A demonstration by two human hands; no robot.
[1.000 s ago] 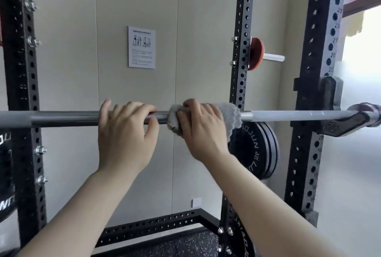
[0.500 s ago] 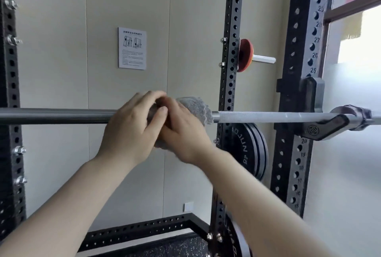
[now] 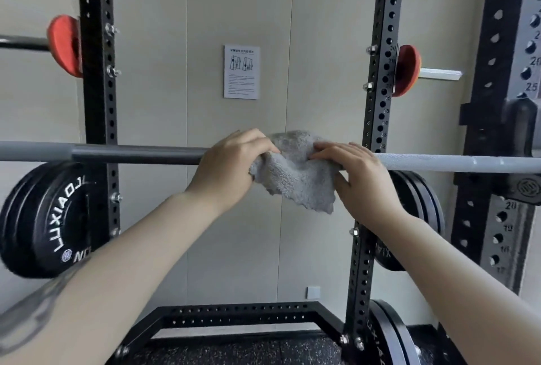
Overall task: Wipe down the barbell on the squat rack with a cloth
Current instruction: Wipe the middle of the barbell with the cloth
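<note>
The steel barbell (image 3: 140,154) runs level across the head view, resting in a black hook on the right upright (image 3: 525,186). A fluffy grey cloth (image 3: 295,177) is draped over the bar's middle and hangs below it. My left hand (image 3: 227,170) grips the cloth's left end at the bar, fingers curled over the top. My right hand (image 3: 361,177) holds the cloth's right end, fingers laid over the bar and thumb under the cloth. The bar under the cloth is hidden.
Black perforated rack uprights stand at left (image 3: 98,101) and right (image 3: 377,118). Black weight plates hang at the left (image 3: 44,221) and behind my right arm (image 3: 421,206). Red-collared storage pegs (image 3: 407,70) stick out higher up. A paper notice (image 3: 242,71) hangs on the beige wall.
The view has swung left. The bunched cloth has been spread open along the bar, and my hands, which were pressed together, have moved apart to its two ends.
</note>
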